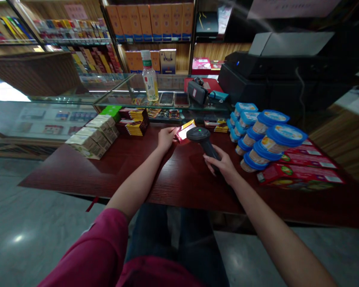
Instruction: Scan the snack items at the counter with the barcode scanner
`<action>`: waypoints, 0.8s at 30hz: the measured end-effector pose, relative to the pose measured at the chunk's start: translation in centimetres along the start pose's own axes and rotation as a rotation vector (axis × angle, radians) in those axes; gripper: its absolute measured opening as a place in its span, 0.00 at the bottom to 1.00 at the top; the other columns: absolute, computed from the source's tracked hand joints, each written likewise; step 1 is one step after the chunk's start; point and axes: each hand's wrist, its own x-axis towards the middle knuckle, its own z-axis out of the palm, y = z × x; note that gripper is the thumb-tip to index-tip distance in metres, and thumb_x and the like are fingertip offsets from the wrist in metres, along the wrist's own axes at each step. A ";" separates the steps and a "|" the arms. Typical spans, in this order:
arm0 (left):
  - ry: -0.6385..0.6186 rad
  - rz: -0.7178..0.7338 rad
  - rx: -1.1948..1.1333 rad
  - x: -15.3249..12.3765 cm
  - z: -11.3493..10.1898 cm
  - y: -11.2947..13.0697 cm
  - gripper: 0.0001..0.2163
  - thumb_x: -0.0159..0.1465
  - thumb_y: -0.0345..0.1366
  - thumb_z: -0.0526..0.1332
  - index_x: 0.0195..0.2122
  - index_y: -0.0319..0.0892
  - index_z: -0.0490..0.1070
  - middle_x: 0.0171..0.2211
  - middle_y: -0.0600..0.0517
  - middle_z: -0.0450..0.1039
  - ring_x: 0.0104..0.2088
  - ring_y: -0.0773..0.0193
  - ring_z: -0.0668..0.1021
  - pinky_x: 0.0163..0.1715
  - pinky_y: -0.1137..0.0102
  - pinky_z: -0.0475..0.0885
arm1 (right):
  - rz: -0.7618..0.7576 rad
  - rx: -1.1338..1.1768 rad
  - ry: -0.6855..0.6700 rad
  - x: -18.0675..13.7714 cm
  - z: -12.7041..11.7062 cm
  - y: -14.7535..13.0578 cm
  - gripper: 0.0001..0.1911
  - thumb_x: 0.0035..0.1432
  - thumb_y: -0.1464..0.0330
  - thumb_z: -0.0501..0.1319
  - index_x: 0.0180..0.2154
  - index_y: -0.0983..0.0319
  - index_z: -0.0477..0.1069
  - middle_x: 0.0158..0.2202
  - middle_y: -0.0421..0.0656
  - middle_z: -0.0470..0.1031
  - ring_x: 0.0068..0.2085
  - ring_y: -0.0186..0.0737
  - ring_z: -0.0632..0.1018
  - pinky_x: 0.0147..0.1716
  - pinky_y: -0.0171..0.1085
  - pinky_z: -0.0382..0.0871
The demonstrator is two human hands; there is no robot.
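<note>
My left hand (166, 139) grips the left end of a small flat packet (186, 130), yellow and dark red, which is brightly lit. My right hand (223, 162) is wrapped round the handle of a black barcode scanner (199, 134). A green light glows on top of the scanner, and its head faces the packet from close on the right. Left of my left hand stands a stack of similar yellow and dark red packets (134, 121). Another low pile of such packets (217, 126) lies behind the scanner.
Cream-coloured cartons (91, 137) stand at the left of the dark red wooden table (179, 179). Blue-lidded tubs (261, 135) and red boxes (299, 173) fill its right side. Beyond are a glass counter with a bottle (150, 79), a black machine (278, 75) and stocked shelves.
</note>
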 end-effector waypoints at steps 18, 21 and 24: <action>0.451 0.339 0.103 -3.9 -15.0 1.3 0.13 0.69 0.32 0.65 0.53 0.42 0.81 0.54 0.46 0.83 0.57 0.54 0.83 0.63 0.58 0.76 | 0.032 0.150 -0.017 3.2 6.3 -0.7 0.16 0.53 0.58 0.74 0.34 0.58 0.71 0.29 0.37 0.75 0.16 0.29 0.67 0.11 0.32 0.60; 0.457 0.502 0.402 -3.7 -17.5 1.3 0.16 0.72 0.30 0.58 0.56 0.47 0.80 0.57 0.51 0.82 0.62 0.59 0.80 0.68 0.62 0.71 | 0.030 0.194 -0.080 5.0 9.2 -0.4 0.17 0.54 0.57 0.74 0.32 0.59 0.70 0.28 0.37 0.74 0.15 0.28 0.66 0.11 0.32 0.59; 0.399 0.499 0.660 -3.2 -19.1 0.8 0.19 0.72 0.26 0.54 0.57 0.47 0.79 0.61 0.51 0.79 0.67 0.62 0.76 0.69 0.63 0.69 | 0.039 0.255 -0.118 6.3 11.4 0.0 0.19 0.53 0.55 0.74 0.32 0.59 0.69 0.28 0.37 0.73 0.16 0.27 0.64 0.12 0.32 0.59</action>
